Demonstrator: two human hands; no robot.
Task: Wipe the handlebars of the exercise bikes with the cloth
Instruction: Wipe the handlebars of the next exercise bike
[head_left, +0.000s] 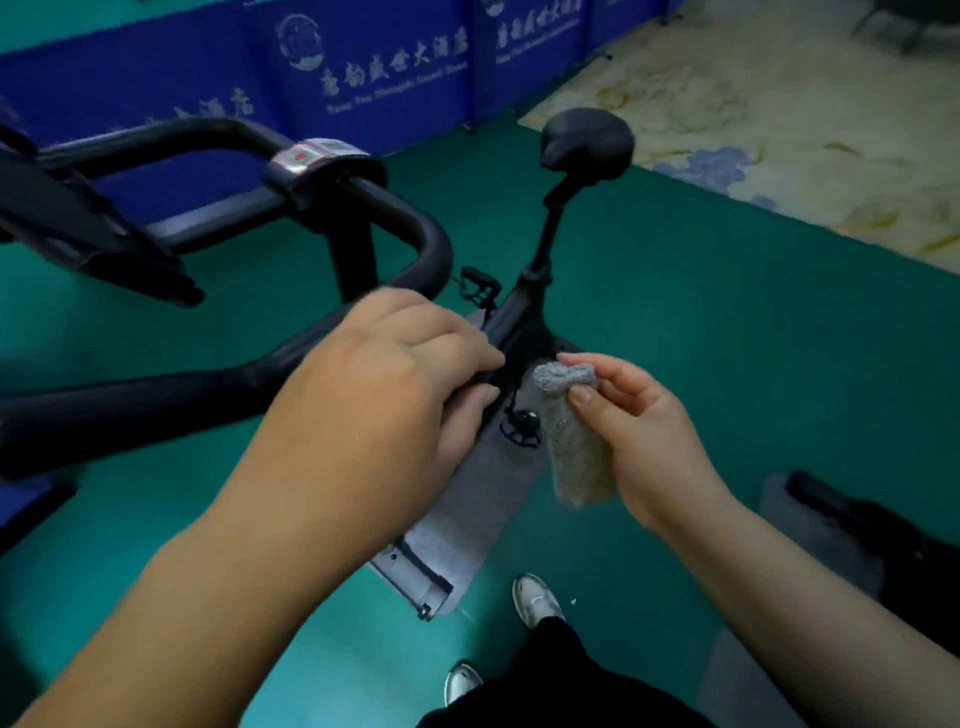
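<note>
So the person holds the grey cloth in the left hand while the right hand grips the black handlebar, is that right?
Swapped: in the head view the right hand pinches the grey cloth, and the left hand grips the black handlebar.

Handlebar (156, 395) at left under left hand (384, 384), cloth (574, 436) just right, saddle (587, 140) behind.

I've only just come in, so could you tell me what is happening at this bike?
A person stands over a black exercise bike. The left hand grips the near end of the handlebar. The right hand holds a folded grey cloth pinched between thumb and fingers, just beside the bar and not touching it.
</note>
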